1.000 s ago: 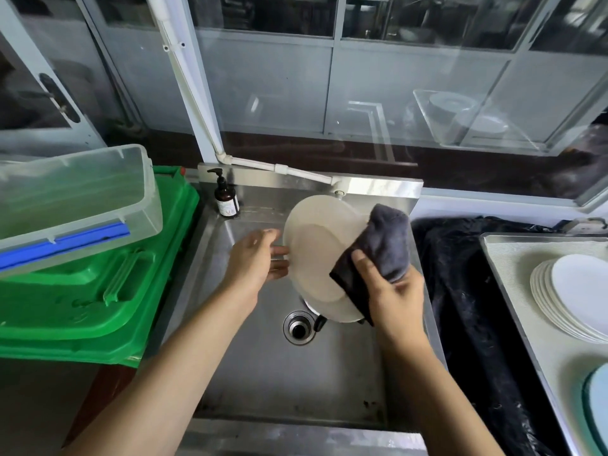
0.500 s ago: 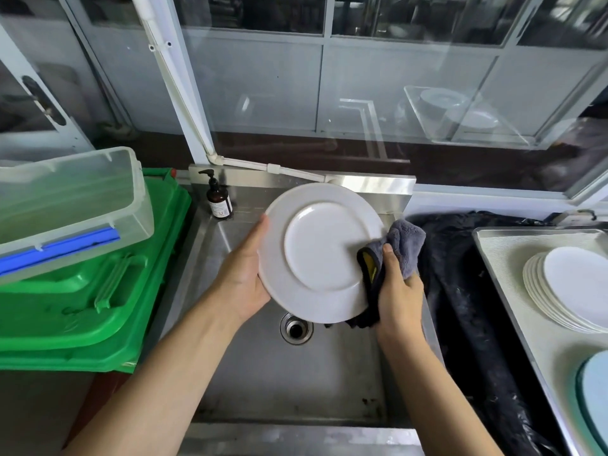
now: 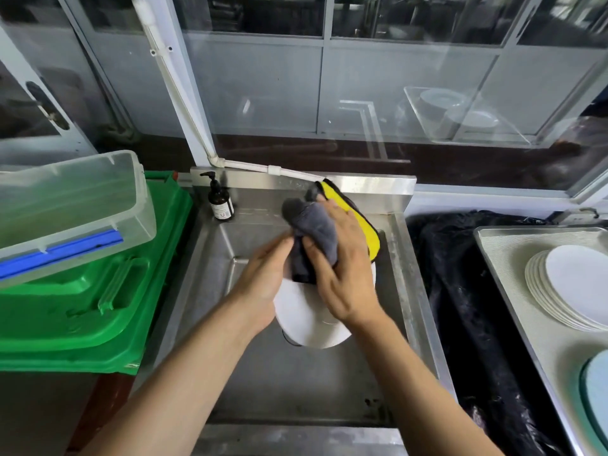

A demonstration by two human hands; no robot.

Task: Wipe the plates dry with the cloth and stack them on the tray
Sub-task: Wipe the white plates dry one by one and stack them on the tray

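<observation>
- Stainless steel sink fills the middle of the view, its basin dull and water-marked, with a raised back ledge below a glazed partition.
- Green plastic crates are stacked to the left of the sink, and a clear plastic bin with a blue strip along its near edge rests tilted on top of them.
- Black plastic sheeting lies crumpled between the sink's right wall and the tray.
- Metal tray sits at the far right; a stack of white plates leans across it, fanned slightly to the left, and the edge of a pale blue-green plate shows at the frame's lower right corner.
- White plate is held over the sink basin, tipped up, with its lower rim showing below both hands and its upper part hidden behind the cloth.
- Grey cloth with a yellow underside is bunched over the top of the plate, the yellow face turned toward the sink's back ledge.
- Right hand presses the cloth onto the plate, its fingers curled into the grey fabric and the thumb tucked into a fold.
- Left hand grips the plate's left edge, fingers behind it and the thumb alongside the cloth; how tightly, I cannot tell through the blur.
- Brown pump bottle with a white label stands upright in the sink's back left corner, well apart from the hands.
</observation>
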